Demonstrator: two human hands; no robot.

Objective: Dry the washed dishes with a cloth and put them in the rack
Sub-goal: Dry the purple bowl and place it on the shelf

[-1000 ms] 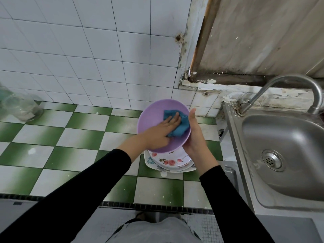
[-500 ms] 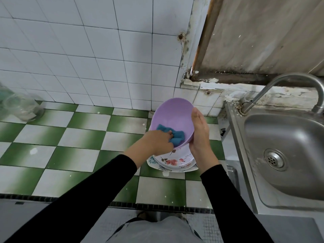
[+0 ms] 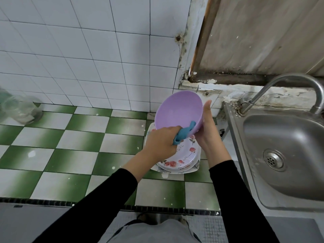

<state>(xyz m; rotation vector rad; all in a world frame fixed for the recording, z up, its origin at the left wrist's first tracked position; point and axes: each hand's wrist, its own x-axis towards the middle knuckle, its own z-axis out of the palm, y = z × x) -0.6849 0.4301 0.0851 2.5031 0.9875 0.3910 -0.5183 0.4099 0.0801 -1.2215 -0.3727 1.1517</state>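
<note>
The right hand's [image 3: 208, 132] fingers are hidden behind the bowl [image 3: 177, 111]. Only the thumb shows, lying straight up along the rim, so I cannot tell how far those fingers curl, though the hand plainly grips the bowl between thumb and fingers. The left hand [image 3: 160, 142] shows its back, with its fingers curled tightly round a bunched blue cloth [image 3: 184, 133] and their tips out of sight. 1 end of the cloth pokes up over the bowl's lower rim.

The purple bowl is held in the air over a stack of flowered plates [image 3: 182, 156], tipped up on its edge. Its open side faces left and toward the person, and its base is turned to the right palm. The hands and bowl cover much of the stack, so I cannot count the plates.

The plates sit on a green and white tiled counter [image 3: 70, 137], just beside a steel sink [image 3: 289, 146] that is cut off at the right. A blurred clear container [image 3: 19, 109] stands at the far left.
</note>
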